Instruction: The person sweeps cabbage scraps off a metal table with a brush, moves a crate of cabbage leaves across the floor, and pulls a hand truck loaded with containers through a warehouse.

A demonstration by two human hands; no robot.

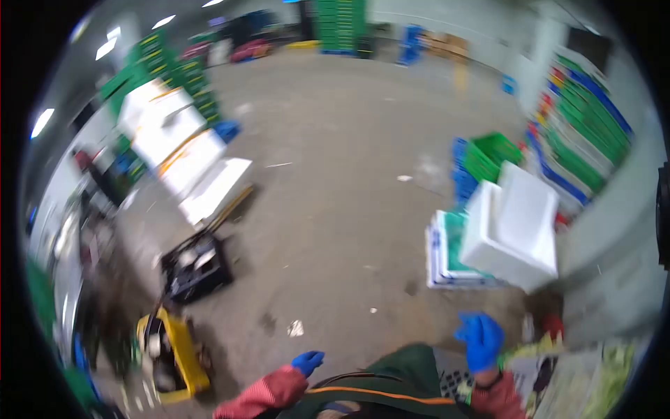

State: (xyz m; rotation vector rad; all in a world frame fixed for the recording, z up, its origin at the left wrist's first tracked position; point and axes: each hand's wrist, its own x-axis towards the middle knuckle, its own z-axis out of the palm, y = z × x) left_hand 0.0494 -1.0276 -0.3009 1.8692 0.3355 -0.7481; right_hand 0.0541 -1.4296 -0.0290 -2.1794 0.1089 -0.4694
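Note:
My left hand (308,363), in a blue glove, hangs low in front of my body over the floor, its fingers loosely apart with nothing seen in them. My right hand (481,342), also gloved in blue, is raised at the lower right, fingers loosely bent and partly spread; no object shows in it. Nearest to the right hand are white foam boxes (481,244), tilted on top of a white and blue crate (437,258). Below that hand lies a surface with leafy green scraps (607,384). Motion blurs some detail.
A yellow crate (187,356) and a black crate (209,269) stand on the left floor. Behind them are stacked white foam boxes (167,133). A green basket (492,155) sits at right, near stacked crates (583,133) along the wall. White litter (296,328) lies ahead.

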